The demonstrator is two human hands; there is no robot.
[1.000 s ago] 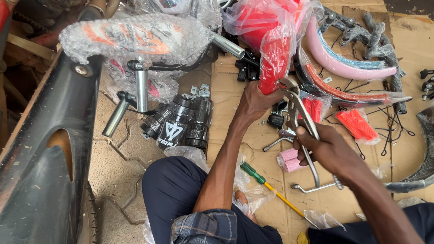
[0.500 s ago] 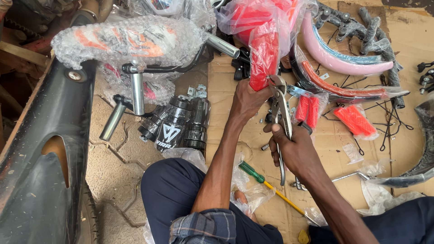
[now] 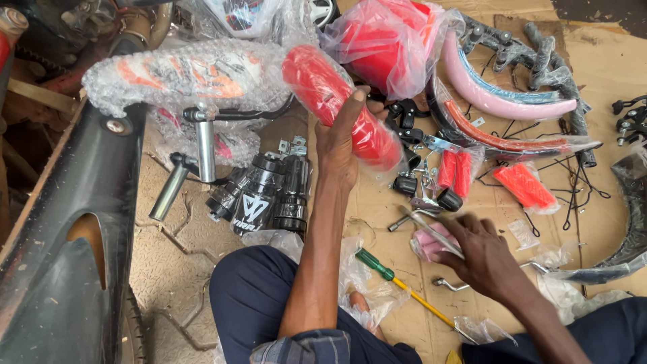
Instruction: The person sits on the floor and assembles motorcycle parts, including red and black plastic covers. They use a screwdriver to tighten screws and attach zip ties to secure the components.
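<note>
My left hand (image 3: 340, 145) grips a red cylindrical part wrapped in clear plastic (image 3: 337, 101), lifted above the cardboard. My right hand (image 3: 482, 253) is low at the right, closed around a thin bent metal rod (image 3: 431, 229) that lies near a small pink packet (image 3: 428, 244). A green-handled screwdriver with a yellow shaft (image 3: 397, 283) lies on the cardboard between my arms.
Bicycle parts cover the cardboard: pink, blue and red mudguards (image 3: 499, 101), red grips in bags (image 3: 455, 172), black pedals (image 3: 266, 199), a bubble-wrapped frame (image 3: 175, 74), and a seat post (image 3: 205, 148). A black mudguard (image 3: 60, 249) lies at left. My knees are at the bottom.
My left hand has lifted the red wrapped part up and to the left. My right hand has come down with the metal rod toward the cardboard near the pink packet.
</note>
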